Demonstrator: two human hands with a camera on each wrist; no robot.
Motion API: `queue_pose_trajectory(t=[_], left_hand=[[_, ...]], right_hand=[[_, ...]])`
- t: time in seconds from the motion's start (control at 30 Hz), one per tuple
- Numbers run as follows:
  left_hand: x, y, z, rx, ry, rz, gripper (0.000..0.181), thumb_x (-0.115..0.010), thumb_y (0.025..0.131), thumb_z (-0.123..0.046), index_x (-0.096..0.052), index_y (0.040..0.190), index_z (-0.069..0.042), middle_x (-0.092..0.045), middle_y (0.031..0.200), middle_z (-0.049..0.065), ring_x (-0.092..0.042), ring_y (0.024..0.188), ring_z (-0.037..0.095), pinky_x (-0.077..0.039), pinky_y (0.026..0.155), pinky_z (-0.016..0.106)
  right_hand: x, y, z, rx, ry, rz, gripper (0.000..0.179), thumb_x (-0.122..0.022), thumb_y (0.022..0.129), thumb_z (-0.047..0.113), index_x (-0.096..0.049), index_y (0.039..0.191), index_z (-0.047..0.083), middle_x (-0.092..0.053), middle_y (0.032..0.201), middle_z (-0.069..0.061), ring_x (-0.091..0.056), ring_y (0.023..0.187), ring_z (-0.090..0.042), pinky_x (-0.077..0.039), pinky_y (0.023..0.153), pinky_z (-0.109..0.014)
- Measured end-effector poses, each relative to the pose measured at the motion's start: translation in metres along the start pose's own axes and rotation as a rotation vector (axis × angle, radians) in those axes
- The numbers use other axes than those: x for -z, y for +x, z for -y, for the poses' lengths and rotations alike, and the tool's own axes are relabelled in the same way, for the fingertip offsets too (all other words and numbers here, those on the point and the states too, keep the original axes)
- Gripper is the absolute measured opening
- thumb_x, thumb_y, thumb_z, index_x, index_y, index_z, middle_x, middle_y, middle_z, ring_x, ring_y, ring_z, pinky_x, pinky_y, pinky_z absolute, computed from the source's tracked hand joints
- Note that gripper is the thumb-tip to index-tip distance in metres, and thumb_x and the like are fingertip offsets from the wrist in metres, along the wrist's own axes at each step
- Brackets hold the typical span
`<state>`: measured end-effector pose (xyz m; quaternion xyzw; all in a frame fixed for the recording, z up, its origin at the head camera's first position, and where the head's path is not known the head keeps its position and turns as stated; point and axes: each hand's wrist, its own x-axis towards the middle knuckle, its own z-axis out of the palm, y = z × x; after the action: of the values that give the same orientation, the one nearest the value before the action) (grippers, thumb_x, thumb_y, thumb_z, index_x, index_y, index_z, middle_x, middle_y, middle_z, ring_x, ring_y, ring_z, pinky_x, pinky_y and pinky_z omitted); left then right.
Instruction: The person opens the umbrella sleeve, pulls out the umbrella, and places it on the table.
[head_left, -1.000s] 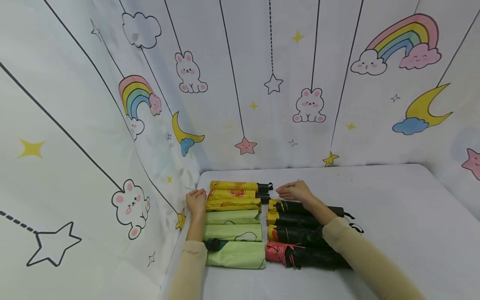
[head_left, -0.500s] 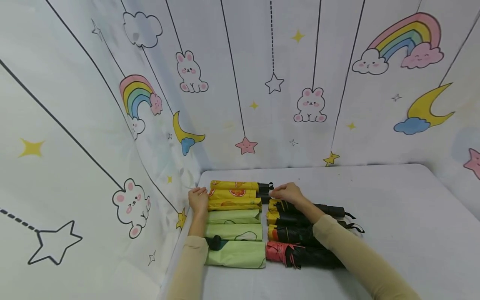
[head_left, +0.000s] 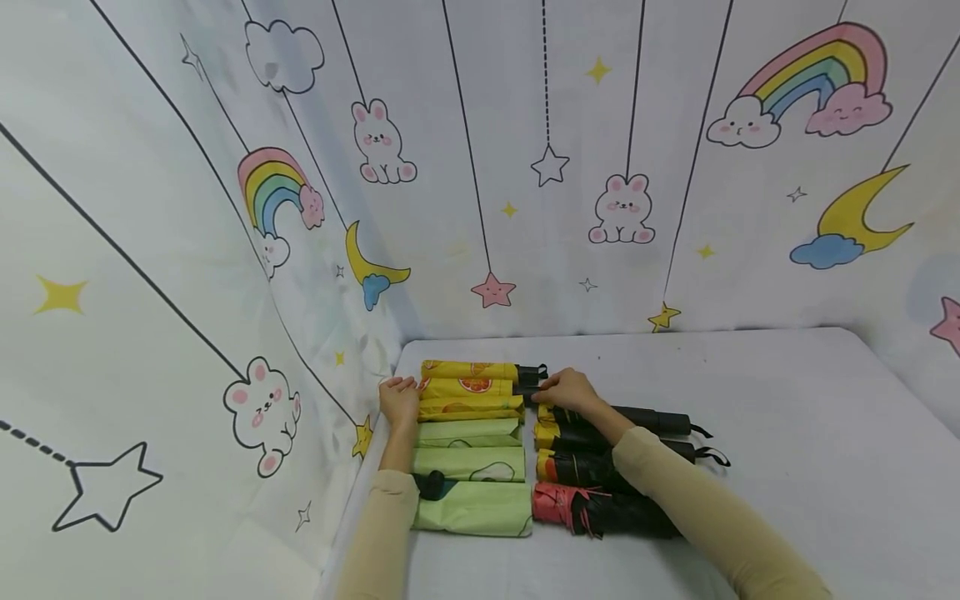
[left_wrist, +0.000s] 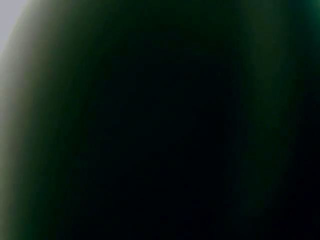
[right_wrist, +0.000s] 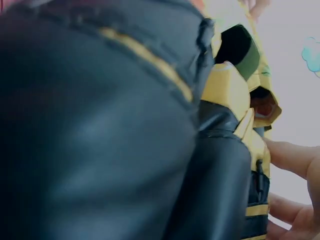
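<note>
Folded umbrellas lie on the table in two columns. The left column has several yellow fruit-print umbrellas [head_left: 465,387] with black handles [head_left: 530,373] at the back and several light green ones [head_left: 467,465] in front. My left hand [head_left: 399,402] rests against the left ends of the yellow umbrellas. At their other end, the fingertips of my right hand [head_left: 568,392] touch a black handle. Under my right forearm lie several black umbrellas [head_left: 652,419] with yellow ends. In the right wrist view, a black umbrella [right_wrist: 100,140] fills the foreground, with right fingers [right_wrist: 290,156] beyond.
A red-and-black umbrella [head_left: 553,505] lies at the front of the right column. The white table [head_left: 795,417] extends right, with printed cloth walls [head_left: 570,275] behind and at the left. The left wrist view is almost wholly dark.
My right hand has moved left and slightly down, from beside the yellow umbrellas' handles to touching one. My left hand has shifted slightly right.
</note>
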<state>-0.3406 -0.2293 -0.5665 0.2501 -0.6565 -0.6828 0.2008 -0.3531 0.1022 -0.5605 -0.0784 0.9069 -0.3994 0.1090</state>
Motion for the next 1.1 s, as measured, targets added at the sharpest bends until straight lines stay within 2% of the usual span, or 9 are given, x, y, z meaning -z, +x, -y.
queue_pose_trajectory(t=[0.13,0.37,0.53,0.67,0.77,0.87,0.97,1.1], left_hand=[[0.0,0.001,0.003,0.006,0.025,-0.015,0.045,-0.056,0.094,0.016,-0.044,0.137,0.011,-0.065,0.128,0.03,-0.064,0.122,0.04,-0.058,0.094,0.038],[-0.001,0.004,0.009,0.004,0.052,-0.04,0.041,-0.057,0.093,0.016,-0.049,0.132,0.008,-0.068,0.124,0.028,-0.067,0.116,0.039,-0.06,0.083,0.032],[0.001,0.004,0.011,0.006,0.057,-0.035,0.042,-0.056,0.093,0.016,-0.05,0.134,0.01,-0.068,0.124,0.029,-0.067,0.116,0.039,-0.06,0.086,0.035],[0.004,0.003,0.011,0.02,0.057,-0.023,0.042,-0.053,0.094,0.016,-0.049,0.136,0.011,-0.068,0.125,0.029,-0.066,0.117,0.04,-0.059,0.09,0.038],[0.005,0.002,0.011,0.022,0.078,-0.025,0.04,-0.052,0.094,0.016,-0.051,0.134,0.01,-0.069,0.123,0.028,-0.067,0.116,0.039,-0.059,0.089,0.036],[0.006,0.001,0.01,0.028,0.078,-0.037,0.039,-0.054,0.093,0.016,-0.053,0.132,0.01,-0.071,0.121,0.028,-0.068,0.114,0.039,-0.06,0.087,0.034],[0.007,-0.001,0.01,0.037,0.06,-0.045,0.039,-0.055,0.093,0.016,-0.052,0.131,0.01,-0.071,0.119,0.028,-0.069,0.112,0.039,-0.06,0.082,0.029],[0.007,-0.002,0.009,0.034,0.044,-0.052,0.038,-0.054,0.093,0.016,-0.051,0.131,0.013,-0.071,0.117,0.031,-0.071,0.109,0.039,-0.059,0.076,0.025]], right_hand=[[-0.003,0.003,0.002,0.004,-0.032,0.012,0.052,-0.08,0.092,0.039,-0.074,0.127,0.001,-0.072,0.125,-0.019,-0.072,0.097,-0.029,-0.061,0.085,-0.049],[-0.007,0.005,0.004,0.028,-0.058,0.006,0.052,-0.081,0.092,0.036,-0.073,0.128,-0.001,-0.071,0.127,-0.02,-0.07,0.083,-0.02,-0.059,0.072,-0.039],[-0.007,0.003,0.006,0.042,-0.056,-0.007,0.05,-0.083,0.091,0.034,-0.074,0.125,-0.002,-0.072,0.126,-0.02,-0.072,0.091,-0.025,-0.061,0.077,-0.041],[-0.007,0.001,0.01,0.032,-0.012,-0.015,0.049,-0.085,0.09,0.029,-0.074,0.124,-0.004,-0.072,0.125,-0.021,-0.067,0.075,-0.02,-0.054,0.064,-0.033],[-0.008,0.001,0.011,0.035,0.005,-0.024,0.049,-0.084,0.09,0.027,-0.072,0.125,-0.006,-0.072,0.125,-0.022,-0.061,0.065,-0.016,-0.049,0.059,-0.03],[-0.009,0.002,0.011,0.043,-0.004,-0.04,0.05,-0.083,0.092,0.028,-0.071,0.127,-0.005,-0.071,0.126,-0.022,-0.068,0.077,-0.02,-0.058,0.068,-0.035],[-0.01,0.003,0.011,0.058,-0.008,-0.063,0.048,-0.083,0.092,0.027,-0.072,0.126,-0.005,-0.073,0.121,-0.021,-0.072,0.087,-0.023,-0.062,0.075,-0.041],[-0.01,0.002,0.012,0.062,0.042,-0.081,0.045,-0.082,0.093,0.023,-0.072,0.126,-0.005,-0.073,0.119,-0.021,-0.072,0.086,-0.024,-0.061,0.072,-0.039]])
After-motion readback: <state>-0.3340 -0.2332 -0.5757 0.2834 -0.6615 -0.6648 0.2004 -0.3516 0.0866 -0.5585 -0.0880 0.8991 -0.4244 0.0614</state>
